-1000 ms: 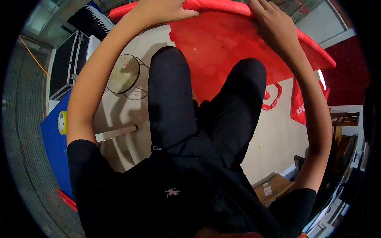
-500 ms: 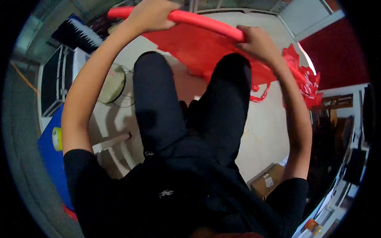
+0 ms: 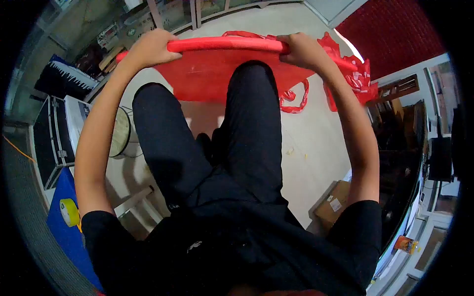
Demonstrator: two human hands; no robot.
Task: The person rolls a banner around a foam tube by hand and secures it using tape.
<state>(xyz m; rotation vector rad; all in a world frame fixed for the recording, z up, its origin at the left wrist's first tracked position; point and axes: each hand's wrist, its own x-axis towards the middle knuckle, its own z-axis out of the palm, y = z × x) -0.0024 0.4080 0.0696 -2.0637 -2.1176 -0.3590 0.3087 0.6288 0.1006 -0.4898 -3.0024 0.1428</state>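
A long red tube-like roll [image 3: 227,44] runs across the top of the view, slightly bowed. My left hand [image 3: 152,48] is closed round it on the left, and my right hand [image 3: 301,49] grips it on the right. From the roll a thin red sheet [image 3: 197,74] hangs down behind my knees; whether the roll is the sheet's own rolled edge, I cannot tell. Beyond my right hand lies a crumpled mass of red sheeting with white print [image 3: 358,81]. A loose red strip [image 3: 296,101] curls on the floor beside my right knee.
To the left are a stool with a round seat [image 3: 121,132], a black case [image 3: 49,143] and a yellow tape roll [image 3: 69,212] on a blue surface. A cardboard box [image 3: 335,202] rests on the floor at right. Glass doors [image 3: 180,12] stand at the back.
The red roll has gone from slanting down to the right to nearly level. My left hand has moved down and left in view, and the whole view has shifted.
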